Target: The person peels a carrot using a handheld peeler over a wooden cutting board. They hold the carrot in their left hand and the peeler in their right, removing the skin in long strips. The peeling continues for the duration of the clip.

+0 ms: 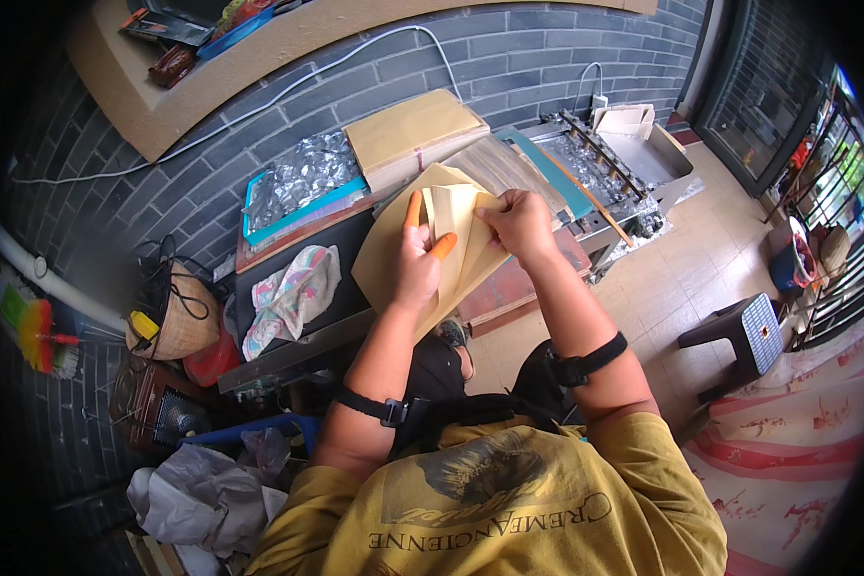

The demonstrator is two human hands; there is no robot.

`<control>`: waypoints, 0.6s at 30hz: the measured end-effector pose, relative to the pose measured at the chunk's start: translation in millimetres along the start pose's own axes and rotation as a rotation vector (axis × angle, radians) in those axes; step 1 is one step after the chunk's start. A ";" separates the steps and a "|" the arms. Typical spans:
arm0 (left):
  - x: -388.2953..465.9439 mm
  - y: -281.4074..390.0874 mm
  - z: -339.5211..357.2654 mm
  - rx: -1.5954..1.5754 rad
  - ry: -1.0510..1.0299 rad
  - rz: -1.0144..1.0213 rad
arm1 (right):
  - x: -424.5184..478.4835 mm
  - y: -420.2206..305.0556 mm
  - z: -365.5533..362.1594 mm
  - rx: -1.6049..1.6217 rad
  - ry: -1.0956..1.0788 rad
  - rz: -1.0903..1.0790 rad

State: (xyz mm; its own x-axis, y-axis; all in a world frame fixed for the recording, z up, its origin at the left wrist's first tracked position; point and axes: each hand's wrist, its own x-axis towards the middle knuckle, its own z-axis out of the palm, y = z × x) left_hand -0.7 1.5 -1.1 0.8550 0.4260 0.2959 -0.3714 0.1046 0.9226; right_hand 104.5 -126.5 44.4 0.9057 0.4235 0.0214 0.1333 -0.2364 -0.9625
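Note:
Both of my hands are on a sheaf of yellowish paper sheets (381, 252), which fans out in folds between them above the bench. My left hand (421, 263), with orange covers on the thumb and one finger, holds the narrow folded part. On the right, my right hand (522, 223) pinches the edge of the sheets between thumb and fingers. Behind the sheaf lies a stack of brown paper (414, 129) with a tie around it. Some greyish-brown sheets (500, 169) lie beside that stack.
A blue tray (248, 209) of crumpled silvery foil and a patterned cloth (295, 299) lie at left. A wooden stick (590, 191) crosses a metal frame (612, 165) at right, near an open box (651, 155). A plastic stool (745, 338) and wicker basket (180, 317) flank the bench.

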 end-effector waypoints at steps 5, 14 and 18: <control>0.8 -2.7 -2.0 -0.010 0.008 -0.010 | -6.9 -11.1 2.5 -0.013 0.085 -0.073; 1.1 -2.5 -0.9 -0.015 0.004 -0.011 | 0.6 -1.1 0.1 0.041 0.035 -0.073; 0.8 -3.1 -1.6 -0.021 0.008 -0.003 | -0.7 -8.1 -12.7 -0.120 0.061 -0.057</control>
State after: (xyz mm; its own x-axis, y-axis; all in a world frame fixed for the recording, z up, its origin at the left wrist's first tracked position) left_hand 0.6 3.0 -4.1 0.8533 0.4324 0.2914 -0.3766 0.1244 0.9180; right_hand 107.8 -136.0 55.6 0.9174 0.3863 0.0955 0.2295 -0.3177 -0.9200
